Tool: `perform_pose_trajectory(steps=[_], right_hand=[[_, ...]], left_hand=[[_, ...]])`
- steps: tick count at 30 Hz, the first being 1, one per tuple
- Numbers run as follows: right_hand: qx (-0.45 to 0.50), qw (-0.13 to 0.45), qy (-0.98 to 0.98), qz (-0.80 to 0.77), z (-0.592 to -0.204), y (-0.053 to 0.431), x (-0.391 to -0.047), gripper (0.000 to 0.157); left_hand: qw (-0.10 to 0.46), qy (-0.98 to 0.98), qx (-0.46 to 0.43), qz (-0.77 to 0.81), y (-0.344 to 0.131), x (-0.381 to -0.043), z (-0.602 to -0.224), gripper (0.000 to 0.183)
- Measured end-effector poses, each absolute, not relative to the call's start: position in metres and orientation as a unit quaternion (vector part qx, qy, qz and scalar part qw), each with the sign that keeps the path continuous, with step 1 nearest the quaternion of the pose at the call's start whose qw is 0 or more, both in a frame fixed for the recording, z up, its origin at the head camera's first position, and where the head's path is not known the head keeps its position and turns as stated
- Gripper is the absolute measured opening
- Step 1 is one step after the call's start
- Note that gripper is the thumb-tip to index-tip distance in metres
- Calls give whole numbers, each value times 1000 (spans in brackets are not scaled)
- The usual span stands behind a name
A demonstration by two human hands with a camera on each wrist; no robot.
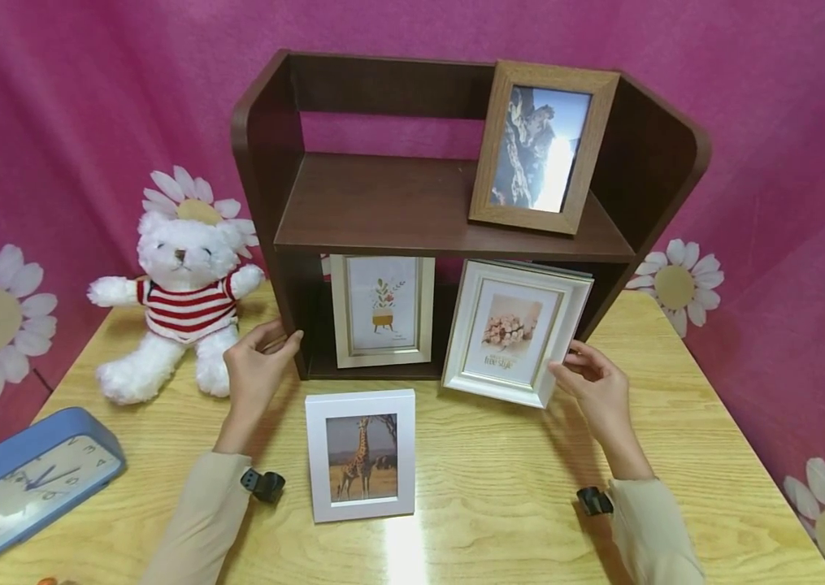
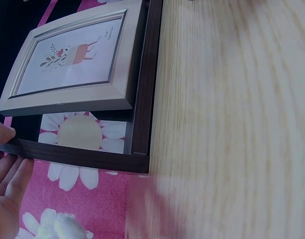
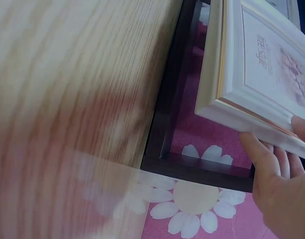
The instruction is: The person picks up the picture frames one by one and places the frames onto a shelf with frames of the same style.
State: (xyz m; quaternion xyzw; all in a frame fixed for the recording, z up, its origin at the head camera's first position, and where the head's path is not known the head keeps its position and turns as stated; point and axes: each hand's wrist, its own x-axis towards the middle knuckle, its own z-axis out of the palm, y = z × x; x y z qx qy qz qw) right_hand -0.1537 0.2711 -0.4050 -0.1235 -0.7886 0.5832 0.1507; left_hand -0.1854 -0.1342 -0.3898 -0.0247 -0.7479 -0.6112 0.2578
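From where I stand, the right hand [image 1: 598,390] pinches the white picture frame with pink flowers [image 1: 505,333] by its right edge, with the thumb in front. That frame is at the right side of the low part of the dark brown bookshelf [image 1: 383,203], leaning, with its bottom poking out toward the near side. The left hand [image 1: 257,370] holds the bookshelf's left side board between thumb and fingers. I think the flower frame could drop on the wooden table [image 1: 492,487] and get hurt, because just one hand holds it, by just one edge. If it swings left, it might bump the plant picture frame [image 1: 383,357] and knock it over. A hard knock on the bookshelf could make the brown wood frame [image 1: 544,146] up top slide off, since it stands close to the near edge. The giraffe picture frame [image 1: 361,455] in front could get hit too. Some bits I can't see: the right fingertips go behind the flower frame, so does its back, and I can't tell if its far bottom corner touches the bookshelf. The blue clock [image 1: 24,487] is cut off at the left, and a shine covers part of the brown frame's picture.
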Motion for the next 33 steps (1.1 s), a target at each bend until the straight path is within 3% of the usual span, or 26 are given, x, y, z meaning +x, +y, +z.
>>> perform_pose_trajectory(steps=[33], right_hand=[[-126,207,-776,583,-416,255,-182,42]], left_hand=[[252,-737,-17,-627,-132,-184,-387,25]])
